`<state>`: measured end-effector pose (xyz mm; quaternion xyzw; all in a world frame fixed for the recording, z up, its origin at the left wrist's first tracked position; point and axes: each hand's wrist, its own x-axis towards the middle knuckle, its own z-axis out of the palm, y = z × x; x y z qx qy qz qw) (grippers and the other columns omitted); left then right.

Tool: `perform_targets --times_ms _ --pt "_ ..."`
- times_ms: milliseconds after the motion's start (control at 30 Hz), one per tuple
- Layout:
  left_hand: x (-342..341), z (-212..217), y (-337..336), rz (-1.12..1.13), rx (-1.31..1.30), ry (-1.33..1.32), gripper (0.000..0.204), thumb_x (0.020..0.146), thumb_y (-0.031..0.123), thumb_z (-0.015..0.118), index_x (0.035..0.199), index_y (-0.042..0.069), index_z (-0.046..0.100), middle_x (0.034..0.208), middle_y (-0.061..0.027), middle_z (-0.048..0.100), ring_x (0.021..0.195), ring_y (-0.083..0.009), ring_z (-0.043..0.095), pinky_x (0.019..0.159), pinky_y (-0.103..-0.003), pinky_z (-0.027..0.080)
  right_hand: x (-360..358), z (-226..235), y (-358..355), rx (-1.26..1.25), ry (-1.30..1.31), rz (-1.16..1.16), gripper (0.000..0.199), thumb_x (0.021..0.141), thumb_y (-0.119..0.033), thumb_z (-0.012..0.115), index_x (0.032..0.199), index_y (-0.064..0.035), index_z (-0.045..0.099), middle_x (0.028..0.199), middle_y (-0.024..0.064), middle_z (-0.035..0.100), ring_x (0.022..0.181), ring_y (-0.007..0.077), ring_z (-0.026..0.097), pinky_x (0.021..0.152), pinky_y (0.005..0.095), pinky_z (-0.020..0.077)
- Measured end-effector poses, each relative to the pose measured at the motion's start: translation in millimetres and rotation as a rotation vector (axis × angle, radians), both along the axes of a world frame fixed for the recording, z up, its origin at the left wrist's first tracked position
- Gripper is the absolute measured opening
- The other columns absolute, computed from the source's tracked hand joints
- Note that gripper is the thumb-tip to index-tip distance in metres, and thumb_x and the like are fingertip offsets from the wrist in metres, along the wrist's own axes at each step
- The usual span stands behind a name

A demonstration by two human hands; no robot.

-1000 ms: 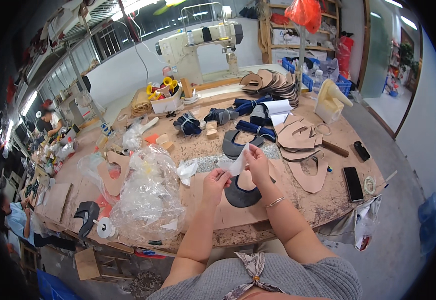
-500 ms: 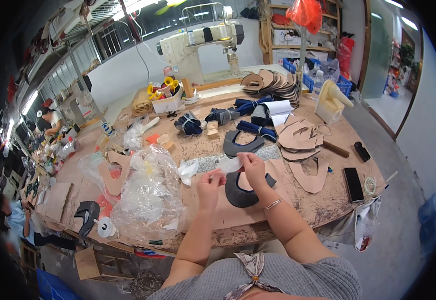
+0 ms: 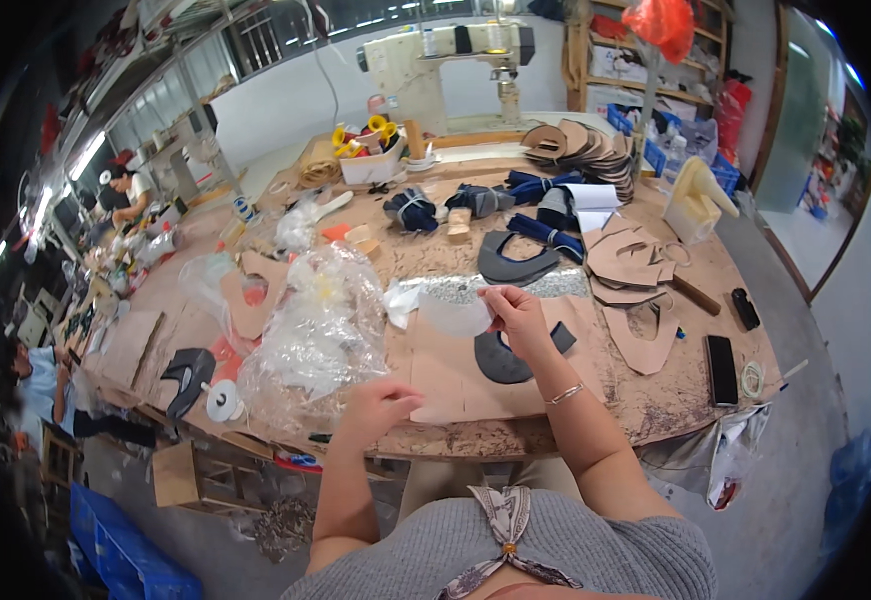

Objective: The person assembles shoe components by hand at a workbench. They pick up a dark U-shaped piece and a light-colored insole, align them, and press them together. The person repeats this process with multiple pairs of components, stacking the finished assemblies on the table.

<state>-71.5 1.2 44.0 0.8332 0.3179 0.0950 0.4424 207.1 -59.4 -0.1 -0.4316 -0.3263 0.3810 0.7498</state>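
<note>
My right hand (image 3: 519,315) is raised over the workbench, pinching a thin translucent white sheet (image 3: 453,314) that hangs to its left. Under it lies a dark grey U-shaped leather piece (image 3: 501,362) on a tan cardboard pattern (image 3: 456,385). My left hand (image 3: 381,405) has dropped to the near edge of the bench, fingers loosely curled and empty, beside a heap of crumpled clear plastic bags (image 3: 321,335).
Tan cut-out patterns (image 3: 636,262) lie at the right, a second dark piece (image 3: 514,262) further back, blue bundles (image 3: 541,205) beyond. A black phone (image 3: 722,368) and tape roll (image 3: 752,378) sit near the right edge. A sewing machine (image 3: 446,55) stands at the back. Other people work at the left.
My left hand let go of the piece and moved down and left to the bench edge. My right hand now holds the translucent sheet alone, slightly higher.
</note>
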Motion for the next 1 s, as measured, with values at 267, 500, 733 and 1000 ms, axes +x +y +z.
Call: perform_targets --times_ms 267,500,733,1000 --pt "83 -37 14 0.136 -0.69 -0.718 0.023 0.094 0.024 0.062 0.1 0.002 0.063 0.085 -0.0054 0.065 0.074 -0.013 0.063 0.066 -0.025 0.053 -7 11 -34 -0.011 -0.445 -0.2 0.022 0.087 -0.015 0.068 0.105 -0.0035 0.065 0.089 0.0046 0.063 0.075 0.0134 0.062 0.063 0.0243 0.051" --pt "114 -52 -23 0.307 -0.588 -1.104 0.017 0.097 0.015 0.057 0.095 -0.001 0.063 0.083 -0.006 0.064 0.074 -0.0123 0.064 0.072 -0.025 0.055 -56 22 -60 0.173 -1.217 -0.508 0.034 0.074 -0.004 0.077 0.105 -0.004 0.062 0.098 0.0123 0.062 0.088 0.0263 0.064 0.073 0.031 0.0522" --pt "101 -58 -34 0.29 -0.081 -1.037 0.014 0.095 0.008 0.057 0.096 -0.004 0.064 0.088 -0.0082 0.068 0.08 -0.0128 0.066 0.074 -0.025 0.054 -60 4 -50 0.228 -0.843 -0.301 0.012 0.083 0.002 0.067 0.095 -0.0004 0.065 0.09 0.0115 0.067 0.079 0.0188 0.067 0.068 0.0279 0.0528" --pt "96 -60 -38 0.355 0.055 -0.959 0.012 0.094 0.006 0.059 0.096 -0.004 0.065 0.087 -0.0087 0.07 0.079 -0.0124 0.066 0.072 -0.025 0.052 -74 -6 -47 0.213 -0.889 -0.396 0.015 0.084 0.001 0.064 0.099 0.0007 0.065 0.09 0.0132 0.068 0.074 0.0219 0.068 0.065 0.0285 0.0528"
